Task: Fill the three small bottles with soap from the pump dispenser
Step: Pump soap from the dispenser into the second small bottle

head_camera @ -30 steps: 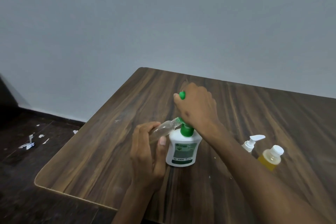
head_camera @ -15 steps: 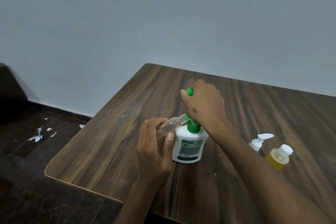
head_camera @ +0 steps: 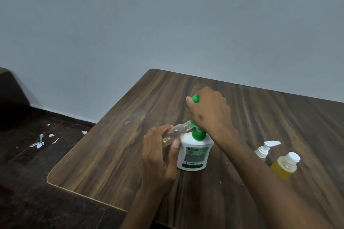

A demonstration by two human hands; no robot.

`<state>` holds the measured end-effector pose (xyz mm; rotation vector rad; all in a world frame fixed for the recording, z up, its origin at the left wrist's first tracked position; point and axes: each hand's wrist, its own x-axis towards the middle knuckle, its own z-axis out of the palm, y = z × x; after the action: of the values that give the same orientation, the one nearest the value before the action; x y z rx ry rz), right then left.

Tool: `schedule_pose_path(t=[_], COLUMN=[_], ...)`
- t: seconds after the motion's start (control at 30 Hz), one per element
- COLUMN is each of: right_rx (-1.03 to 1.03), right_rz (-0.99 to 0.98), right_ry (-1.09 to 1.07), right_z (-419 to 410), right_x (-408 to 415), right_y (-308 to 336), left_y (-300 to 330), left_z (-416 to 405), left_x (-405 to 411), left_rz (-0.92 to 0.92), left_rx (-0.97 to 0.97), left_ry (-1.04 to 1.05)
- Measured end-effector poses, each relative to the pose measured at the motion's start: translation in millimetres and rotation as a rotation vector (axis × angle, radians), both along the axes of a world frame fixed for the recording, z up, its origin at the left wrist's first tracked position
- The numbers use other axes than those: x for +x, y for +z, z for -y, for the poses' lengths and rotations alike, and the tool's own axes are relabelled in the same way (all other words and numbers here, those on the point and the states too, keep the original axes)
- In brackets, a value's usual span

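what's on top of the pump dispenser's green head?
The right hand covers the pump dispenser head, holding a small green cap. The pump top itself is hidden; only its green collar and spout show.

A plain pale blue-grey wall [head_camera: 167,24] fills the upper part of the view, evenly and softly lit. Against it stands a dark wood-grain counter [head_camera: 115,147] with a light edge band and rounded corners. To the left lies a dark floor [head_camera: 28,182], with a dark skirting strip [head_camera: 63,115] along the wall's foot and white paper scraps [head_camera: 40,142] scattered on it. A dark slanted shape [head_camera: 11,87] sits at the far left.
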<state>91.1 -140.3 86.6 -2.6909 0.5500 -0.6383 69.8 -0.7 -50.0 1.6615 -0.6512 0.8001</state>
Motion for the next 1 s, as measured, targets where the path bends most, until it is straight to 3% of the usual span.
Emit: schedule_pose_path(t=[1.0], right_rx=[-0.04], right_rz=[-0.023], right_ry=[0.033], right_z=[-4.0], right_x=[-5.9], right_y=[7.1], left_y=[1.5], left_z=[0.3], left_x=[-1.8], left_rz=[-0.006], left_rx=[-0.002], left_ry=[0.01])
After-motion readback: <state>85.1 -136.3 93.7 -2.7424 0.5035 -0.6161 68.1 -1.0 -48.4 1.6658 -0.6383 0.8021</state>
